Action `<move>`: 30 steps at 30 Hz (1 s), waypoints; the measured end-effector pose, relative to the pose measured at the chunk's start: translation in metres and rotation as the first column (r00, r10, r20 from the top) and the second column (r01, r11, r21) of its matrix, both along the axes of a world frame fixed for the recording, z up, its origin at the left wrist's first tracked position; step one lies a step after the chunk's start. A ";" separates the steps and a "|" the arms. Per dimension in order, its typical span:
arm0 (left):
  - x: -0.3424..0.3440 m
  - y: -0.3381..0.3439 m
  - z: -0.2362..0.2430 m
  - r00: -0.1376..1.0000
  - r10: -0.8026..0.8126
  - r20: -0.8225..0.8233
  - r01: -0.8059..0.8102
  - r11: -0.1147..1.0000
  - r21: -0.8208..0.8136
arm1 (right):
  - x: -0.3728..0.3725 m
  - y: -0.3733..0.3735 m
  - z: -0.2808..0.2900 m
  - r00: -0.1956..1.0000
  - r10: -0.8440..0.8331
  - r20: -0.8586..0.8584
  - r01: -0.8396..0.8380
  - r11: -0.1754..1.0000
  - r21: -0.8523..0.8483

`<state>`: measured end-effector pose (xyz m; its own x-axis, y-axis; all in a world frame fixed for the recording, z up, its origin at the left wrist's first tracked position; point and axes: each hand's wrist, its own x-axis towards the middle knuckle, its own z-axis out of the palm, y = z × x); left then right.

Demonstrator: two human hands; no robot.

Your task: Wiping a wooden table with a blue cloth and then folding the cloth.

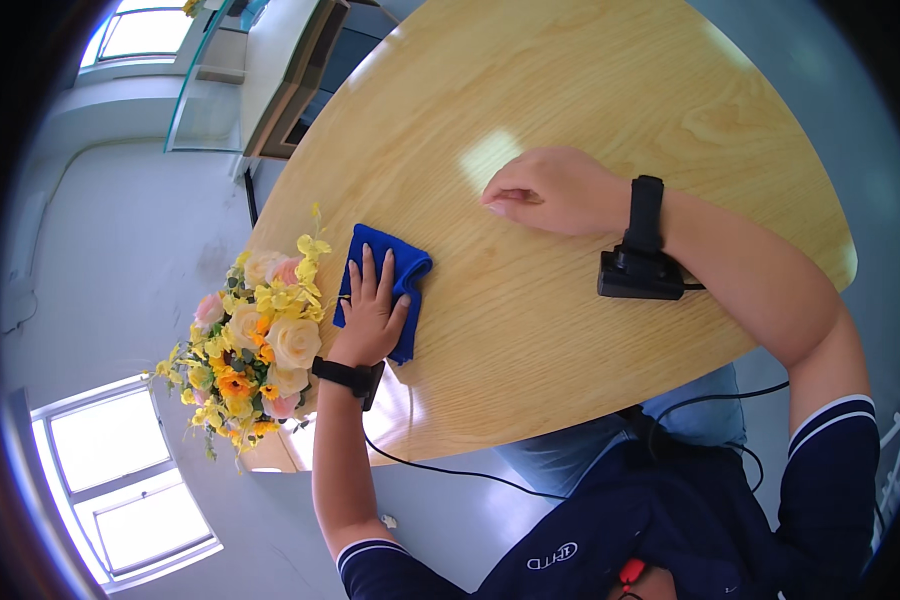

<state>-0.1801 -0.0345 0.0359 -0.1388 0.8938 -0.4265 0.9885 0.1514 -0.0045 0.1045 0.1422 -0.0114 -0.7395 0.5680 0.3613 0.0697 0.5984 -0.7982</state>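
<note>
My left hand lies flat on a folded blue cloth, fingers stretched out and a little apart. The cloth rests on the wooden table, with one edge puckered up beside my thumb. Over the middle of the table, my right hand is loosely curled into a fist. Nothing shows between its fingers, and it is well apart from the cloth. Each wrist wears a black strap; the right one carries a black box.
A bunch of yellow, cream, pink and orange flowers stands at the table's left edge, close beside my left hand. A black cable runs from my left wrist below the table's near edge. A glass-sided cabinet is at the far left.
</note>
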 end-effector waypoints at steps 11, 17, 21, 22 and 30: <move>-0.002 0.002 0.003 0.999 0.016 0.029 -0.014 0.999 -0.047 | 0.000 0.000 -0.001 1.000 -0.001 -0.007 0.001 1.000 -0.003; -0.005 0.003 0.008 0.997 -0.022 0.075 0.027 0.998 -0.065 | 0.001 0.001 0.001 1.000 0.012 0.015 -0.012 1.000 -0.018; -0.003 0.003 0.011 0.996 -0.013 0.087 0.020 0.997 -0.078 | 0.002 0.000 0.002 1.000 0.021 0.020 -0.020 0.999 -0.031; -0.002 0.003 0.011 0.996 -0.016 0.085 0.022 0.997 -0.075 | 0.002 0.000 0.002 1.000 0.024 0.017 -0.023 0.999 -0.032; 0.006 -0.005 0.011 0.997 0.008 0.070 -0.003 0.998 -0.058 | 0.002 0.003 0.002 0.999 0.034 0.021 -0.033 0.998 -0.045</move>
<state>-0.1742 -0.0391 0.0471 -0.1114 0.8666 -0.4865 0.9858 0.1584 0.0564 0.1065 0.1448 -0.0089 -0.7656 0.5581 0.3200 0.0679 0.5647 -0.8225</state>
